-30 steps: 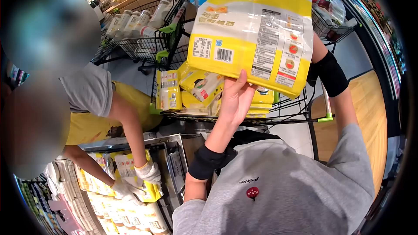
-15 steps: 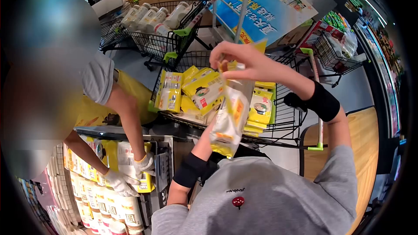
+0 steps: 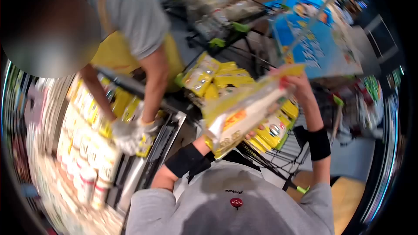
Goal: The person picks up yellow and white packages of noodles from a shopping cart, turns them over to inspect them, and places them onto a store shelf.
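A large yellow-and-white plastic food packet [image 3: 244, 117] is held up slantwise in front of my chest, blurred by motion. My right hand [image 3: 298, 86] is closed on its upper right end. Most of my left hand [image 3: 253, 134] is hidden behind the packet; its fingertips curl around the lower edge. Just beyond lies a shopping cart [image 3: 285, 159] with several yellow food packets [image 3: 233, 76] piled inside. More yellow packets [image 3: 274, 128] lie in its right part, under the one I hold.
At my left, a co-worker with white gloves [image 3: 130, 137] bends over a chilled display case [image 3: 167, 135] stocked with yellow packets and white tubs [image 3: 87, 182]. Another cart with several clear containers [image 3: 213, 0] stands behind. A blue sign [image 3: 305, 39] rises at the back right.
My view has swung to the left. The packet has turned from near upright to slanted, and my right hand has gone from above it to gripping its upper right end.
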A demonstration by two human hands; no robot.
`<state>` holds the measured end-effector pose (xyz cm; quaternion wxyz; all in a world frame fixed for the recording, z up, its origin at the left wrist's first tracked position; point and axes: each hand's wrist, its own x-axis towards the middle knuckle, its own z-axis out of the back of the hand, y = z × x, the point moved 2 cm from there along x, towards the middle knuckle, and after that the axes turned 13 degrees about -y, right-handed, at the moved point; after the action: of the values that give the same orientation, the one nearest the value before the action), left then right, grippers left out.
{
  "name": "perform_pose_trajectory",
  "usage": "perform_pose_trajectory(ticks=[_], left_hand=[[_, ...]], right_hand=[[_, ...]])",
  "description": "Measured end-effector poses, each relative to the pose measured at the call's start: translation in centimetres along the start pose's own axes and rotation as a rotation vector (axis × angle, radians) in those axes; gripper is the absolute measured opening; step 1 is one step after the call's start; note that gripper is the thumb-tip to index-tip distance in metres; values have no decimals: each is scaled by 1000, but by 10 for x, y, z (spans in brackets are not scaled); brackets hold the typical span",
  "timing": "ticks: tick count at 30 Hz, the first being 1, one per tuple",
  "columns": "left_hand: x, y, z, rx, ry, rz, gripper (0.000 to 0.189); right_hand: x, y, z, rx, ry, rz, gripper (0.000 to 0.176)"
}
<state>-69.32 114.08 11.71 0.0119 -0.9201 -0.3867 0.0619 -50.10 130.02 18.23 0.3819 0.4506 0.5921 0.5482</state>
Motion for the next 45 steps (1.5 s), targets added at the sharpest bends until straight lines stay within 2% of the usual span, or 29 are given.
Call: perform_pose_trajectory(ticks=[1,2,4,5,6,8,10,12,13,15,17,19,20,22,25,27,29,30,31,32,33,34,35,36,37,39,40,43,45], left_hand=[[-7,5,7,-10,-95,-53,67],[-17,2,14,-23,-18,-114,63],[-8,2,41,21,6,-174,57],[-2,4,72,52,-82,-269,55],[-2,4,102,72,-177,-363,54],[-64,-2,81,65,-364,-430,40],[-69,-7,116,348,-376,-685,33],[-110,-16,74,370,-574,-705,30],[-125,-19,61,443,-470,-697,37],[-117,-38,93,419,-486,-642,40],[-90,-44,144,399,-447,-531,45],[-93,-35,152,373,-640,-723,36],[-103,-32,123,619,-707,-783,37],[-94,-28,118,98,-525,-923,43],[-98,-36,83,307,-631,-1112,45],[-104,-36,66,157,-846,-1144,43],[-126,-60,62,261,-700,-1500,40],[-138,-70,50,128,-774,-1594,40],[-151,-77,43,256,-802,-1777,39],[-161,-80,29,70,-1005,-1827,40],[-170,-86,17,176,-887,-1985,42],[-184,-85,22,99,-988,-2071,43],[-195,-80,25,26,-1090,-2157,43],[-197,-74,22,99,-1244,-2161,44],[-200,-67,20,178,-1394,-2168,47],[-205,-54,37,357,-1834,-2035,47],[-194,-52,29,160,-1729,-1962,45],[-174,-44,48,378,-1683,-1815,43],[-130,-42,38,501,-1539,-1716,35]], right_hand=[[-1,4,-6,-87,-8,-5,21],[-8,8,-26,-12,-152,-8,15],[-10,-1,-19,-19,-183,57,17],[-15,-1,-24,-13,-332,-20,18],[-23,3,-28,-23,-307,-4,18],[-31,3,-24,-4,-339,14,20],[-35,5,-34,-59,-370,26,23],[-36,3,-46,-167,-363,42,28],[-37,5,-60,-170,-332,90,28],[-51,22,-104,-195,-342,171,28],[-31,-3,-91,-304,-289,114,28],[-36,3,-97,-383,-249,86,29],[-39,4,-111,-306,-332,28,27],[-35,0,-117,-263,-289,29,22],[-14,-18,-105,-174,-291,15,16],[-21,2,-129,-161,-299,62,16],[-18,32,-153,-212,-212,105,18],[-14,45,-174,-156,-199,88,20],[-8,60,-194,-92,-99,68,23],[0,70,-213,-19,-21,71,24],[15,70,-221,-76,156,200,27],[24,74,-235,-77,227,421,26],[29,79,-243,-24,277,464,25],[33,81,-246,27,324,502,26],[30,83,-240,1,236,570,28],[53,53,-223,76,194,549,27],[54,41,-203,15,174,474,26],[55,-3,-134,-119,51,197,23],[55,-37,-74,-193,-143,9,22]])
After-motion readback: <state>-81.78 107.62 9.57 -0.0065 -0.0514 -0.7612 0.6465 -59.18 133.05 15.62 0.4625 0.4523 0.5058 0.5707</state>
